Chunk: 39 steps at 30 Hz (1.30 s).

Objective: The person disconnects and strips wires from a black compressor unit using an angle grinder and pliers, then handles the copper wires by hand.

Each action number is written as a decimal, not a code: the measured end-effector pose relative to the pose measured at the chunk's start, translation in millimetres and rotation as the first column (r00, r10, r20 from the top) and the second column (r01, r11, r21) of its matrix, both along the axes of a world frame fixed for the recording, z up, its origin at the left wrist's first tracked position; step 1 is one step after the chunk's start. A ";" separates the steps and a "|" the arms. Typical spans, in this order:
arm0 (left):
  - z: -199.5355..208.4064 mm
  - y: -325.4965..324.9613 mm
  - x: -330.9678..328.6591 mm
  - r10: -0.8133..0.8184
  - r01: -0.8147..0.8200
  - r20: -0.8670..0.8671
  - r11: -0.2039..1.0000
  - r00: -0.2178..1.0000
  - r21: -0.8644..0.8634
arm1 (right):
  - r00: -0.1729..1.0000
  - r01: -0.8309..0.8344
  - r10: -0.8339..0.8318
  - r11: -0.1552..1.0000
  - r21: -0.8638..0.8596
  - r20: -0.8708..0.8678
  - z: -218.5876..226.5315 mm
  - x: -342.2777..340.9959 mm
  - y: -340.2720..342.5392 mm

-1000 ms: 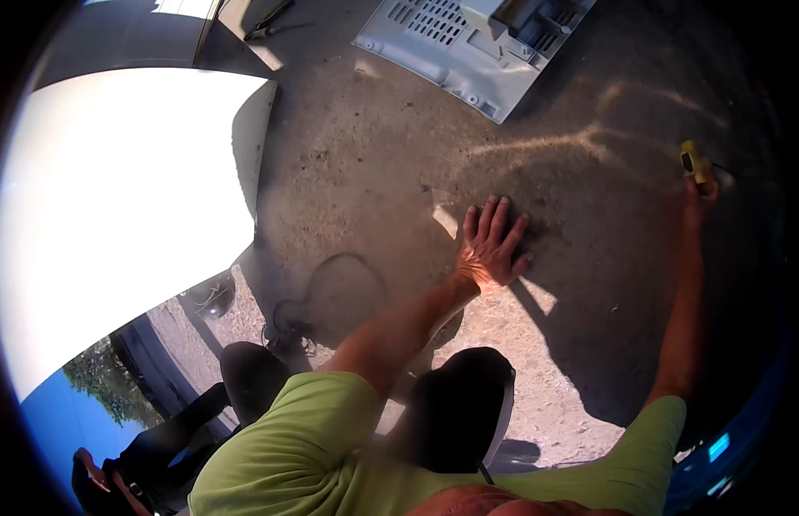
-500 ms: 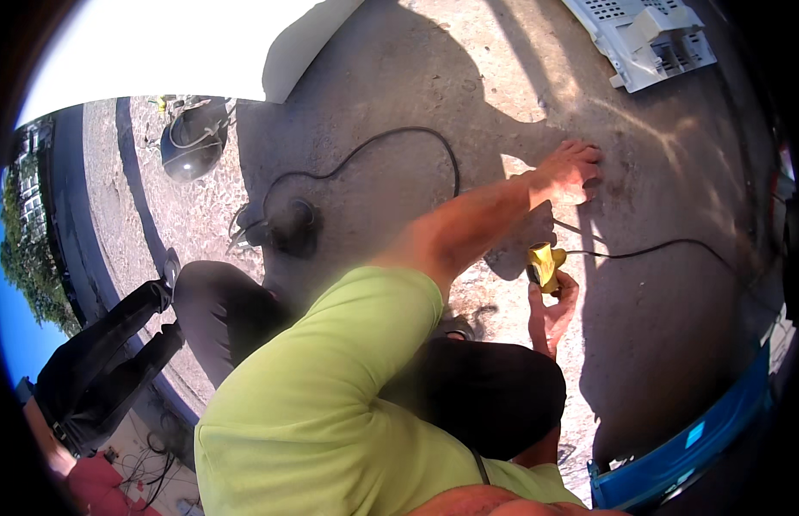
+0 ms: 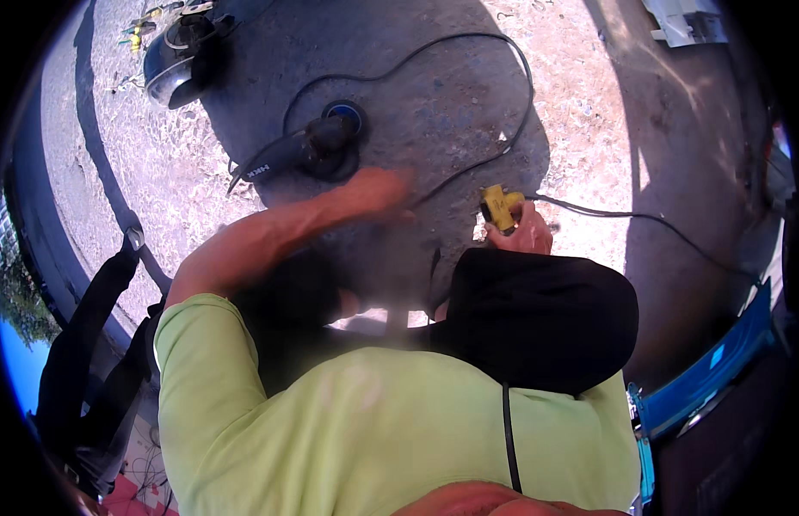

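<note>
My right hand (image 3: 532,232) grips a yellow extension-cord socket (image 3: 500,208) in front of my right knee; its fingers wrap round the block. My left hand (image 3: 380,191) is over the shaded ground, smeared by motion, so its fingers do not show clearly. Just beyond it lies a dark angle grinder (image 3: 309,148) with a round blue-rimmed disc end. The grinder's black cord (image 3: 531,79) loops out over the ground and comes back toward my left hand. Whether that hand touches the cord's end I cannot make out.
A dark welding helmet (image 3: 171,73) rests at the far left. Another black cord (image 3: 601,211) runs right from the socket. A white plastic panel (image 3: 687,21) lies far right, a blue curved panel (image 3: 713,370) near right. A person in dark trousers (image 3: 81,344) is at left.
My left hand has swung from the right across to the left, near the grinder. The yellow socket stays in my right hand. The whole view has shifted.
</note>
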<state>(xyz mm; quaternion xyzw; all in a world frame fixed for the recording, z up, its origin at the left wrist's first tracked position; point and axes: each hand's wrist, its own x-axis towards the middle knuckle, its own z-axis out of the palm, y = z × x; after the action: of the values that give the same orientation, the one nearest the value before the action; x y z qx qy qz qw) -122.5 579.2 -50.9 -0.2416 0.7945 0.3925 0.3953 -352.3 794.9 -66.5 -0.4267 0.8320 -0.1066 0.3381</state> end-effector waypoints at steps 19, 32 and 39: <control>-3.3 -0.2 -39.7 0.970 -0.608 -0.113 0.225 0.217 0.761 | 0.956 0.155 -0.038 0.906 -0.393 0.291 7.7 3.9 -15.2; -21.4 28.5 -65.6 0.829 -0.689 -0.435 0.543 0.351 0.479 | 0.945 0.179 -0.086 0.945 -0.276 0.316 -33.6 18.7 5.8; -43.0 39.7 -56.9 0.786 -0.654 -0.432 0.612 0.442 0.444 | 0.981 -0.179 0.181 0.983 -0.029 0.064 5.5 20.2 -26.3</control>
<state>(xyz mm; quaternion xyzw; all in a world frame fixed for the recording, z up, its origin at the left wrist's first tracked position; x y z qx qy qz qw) -179.4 618.9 -93.9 -0.3794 0.6470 0.6591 -0.0556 -332.1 768.6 -61.0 -0.5004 0.7769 -0.0994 0.3690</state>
